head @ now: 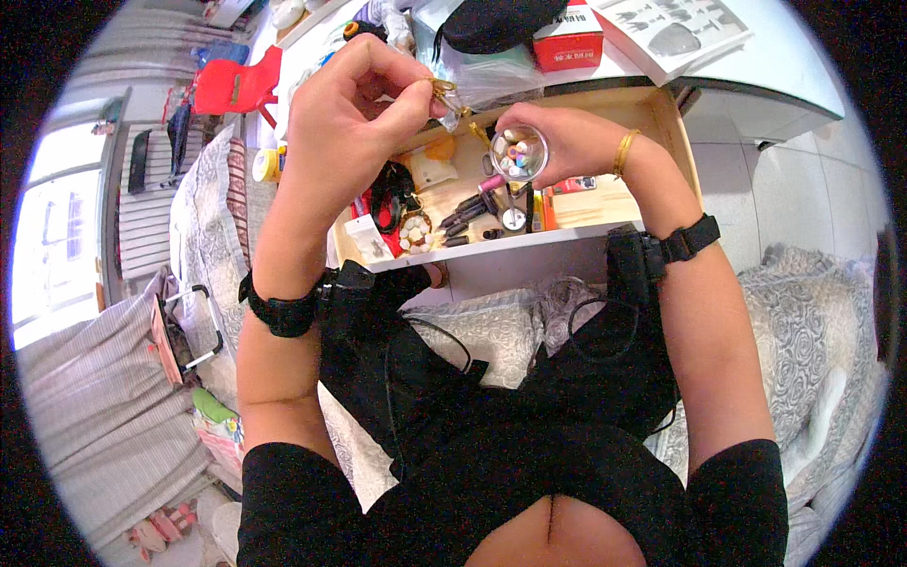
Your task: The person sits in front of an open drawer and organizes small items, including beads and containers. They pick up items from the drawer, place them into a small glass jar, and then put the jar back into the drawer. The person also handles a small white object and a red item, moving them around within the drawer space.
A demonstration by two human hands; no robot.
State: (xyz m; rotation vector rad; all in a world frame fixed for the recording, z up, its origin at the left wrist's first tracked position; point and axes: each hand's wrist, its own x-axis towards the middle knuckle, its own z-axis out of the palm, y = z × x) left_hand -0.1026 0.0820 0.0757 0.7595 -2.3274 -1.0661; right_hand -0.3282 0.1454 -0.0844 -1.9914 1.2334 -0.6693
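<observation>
My left hand pinches a small gold-coloured metal item between thumb and fingers, above the far left part of an open drawer. A gold piece hangs between the two hands; whether it joins that item cannot be told. In my right hand is a clear round container with small multicoloured pieces inside. Below the hands, the wooden-bottomed drawer holds dark small bottles or tubes, a pink spool-like item, a beaded bracelet, a black coiled strap and a white packet.
Behind the drawer, the white tabletop carries a red and white box, a black pouch, plastic bags and a white tray of utensil-like items. A red chair and a yellow jar are on the left.
</observation>
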